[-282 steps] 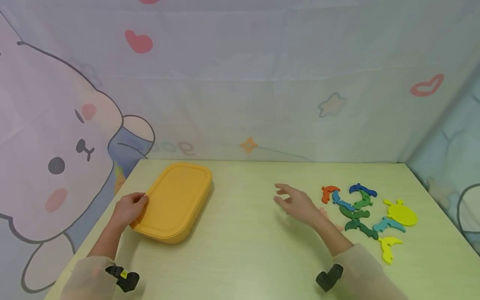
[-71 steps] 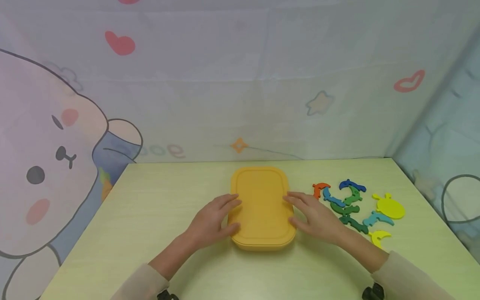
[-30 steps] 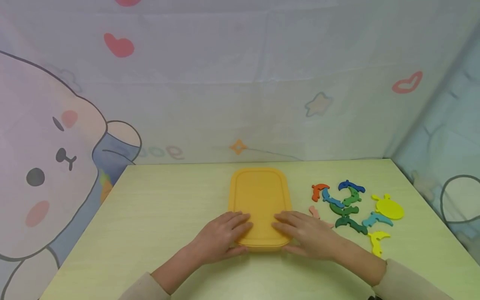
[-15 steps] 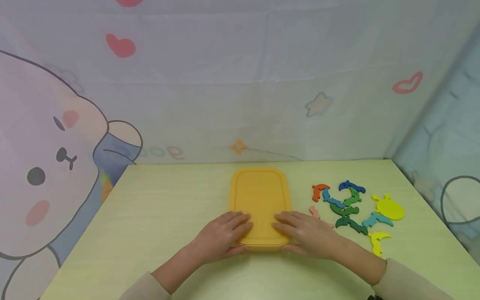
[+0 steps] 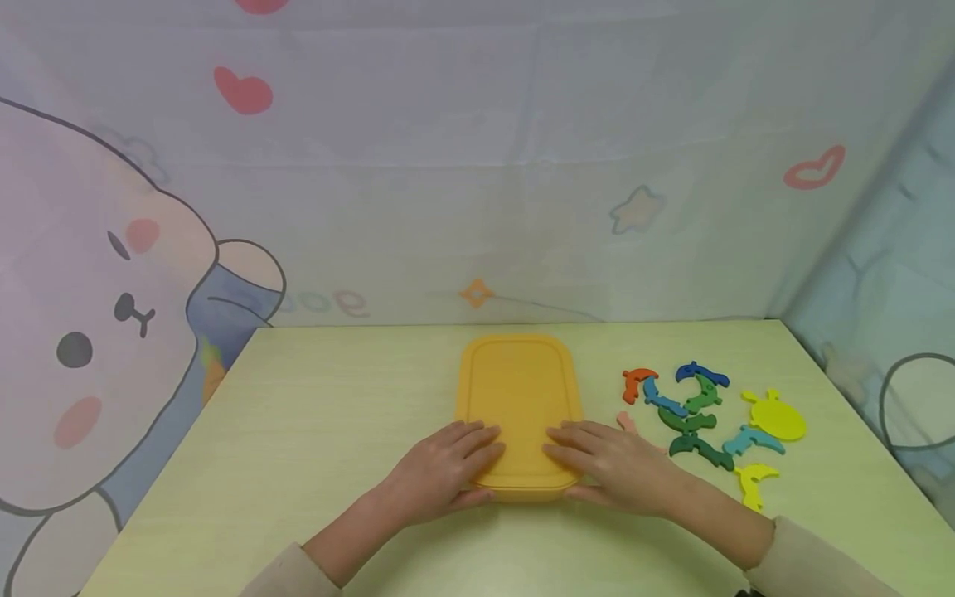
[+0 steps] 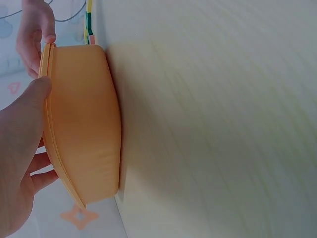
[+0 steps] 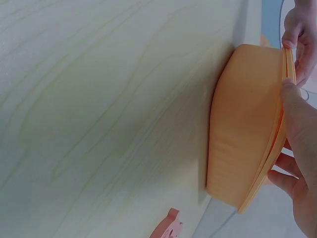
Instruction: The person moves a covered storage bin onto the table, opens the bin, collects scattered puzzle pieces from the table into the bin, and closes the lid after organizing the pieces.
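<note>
Yellow-orange box (image 6: 86, 119), smooth, rounded corners, matte, likely plastic, sits on the table (image 5: 358, 398) between the person's hands. Lid (image 5: 518, 385) lies on top, with a raised border line; contents hidden under it. Left hand (image 5: 442, 471) and right hand (image 5: 621, 468) apart, each pinching a near corner of the lid, thumb at the rim, fingers on top. Right wrist view shows a narrow gap under the rim beside the right thumb. To the right of the right hand: flat, curved green, blue, orange and yellow pieces, plus a rounded yellow piece (image 5: 778, 419). Pink piece (image 5: 626, 421) partly hidden behind the right hand. Sleeves (image 5: 293, 574) cut off at the bottom.
</note>
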`<state>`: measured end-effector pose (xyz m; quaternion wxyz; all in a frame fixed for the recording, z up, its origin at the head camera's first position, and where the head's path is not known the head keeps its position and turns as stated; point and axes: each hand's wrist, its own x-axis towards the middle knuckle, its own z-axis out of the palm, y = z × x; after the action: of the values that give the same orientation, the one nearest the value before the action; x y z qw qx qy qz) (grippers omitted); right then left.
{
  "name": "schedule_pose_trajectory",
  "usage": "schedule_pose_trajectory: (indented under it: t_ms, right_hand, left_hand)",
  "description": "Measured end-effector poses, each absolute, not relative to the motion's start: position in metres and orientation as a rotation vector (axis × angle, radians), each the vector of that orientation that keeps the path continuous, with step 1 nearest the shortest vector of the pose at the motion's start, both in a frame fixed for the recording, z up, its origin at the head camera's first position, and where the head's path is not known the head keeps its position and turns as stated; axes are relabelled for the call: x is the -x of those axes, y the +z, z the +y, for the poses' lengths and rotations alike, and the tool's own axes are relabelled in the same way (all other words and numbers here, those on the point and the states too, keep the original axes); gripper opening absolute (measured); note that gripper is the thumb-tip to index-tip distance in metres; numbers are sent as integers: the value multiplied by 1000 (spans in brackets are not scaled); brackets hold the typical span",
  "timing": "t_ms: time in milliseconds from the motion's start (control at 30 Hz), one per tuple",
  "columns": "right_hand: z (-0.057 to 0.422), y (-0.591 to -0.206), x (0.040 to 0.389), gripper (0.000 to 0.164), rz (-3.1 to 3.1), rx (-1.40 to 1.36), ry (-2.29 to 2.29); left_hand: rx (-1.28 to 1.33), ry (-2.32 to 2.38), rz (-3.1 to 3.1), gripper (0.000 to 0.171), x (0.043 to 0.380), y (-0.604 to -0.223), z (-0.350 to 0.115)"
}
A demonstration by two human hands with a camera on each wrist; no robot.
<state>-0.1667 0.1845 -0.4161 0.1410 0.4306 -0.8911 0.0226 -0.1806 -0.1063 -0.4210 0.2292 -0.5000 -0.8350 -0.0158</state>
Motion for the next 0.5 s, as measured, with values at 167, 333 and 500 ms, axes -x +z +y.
schedule_pose_trajectory:
  t_ms: [167,333,500]
  right_hand:
    - [186,-416,167,55,-2542,-1258,88]
    - [187,-414,169,54,-2464,-1291,119]
    - [188,-416,172,54,-2378,-1315,128]
  left_hand:
    - [1374,-83,-2280,53,181,-421,-107]
    - [1375,-149,-2249,50,182,-419,-108]
    - [1360,-194,-2221,48,184,-417,-110]
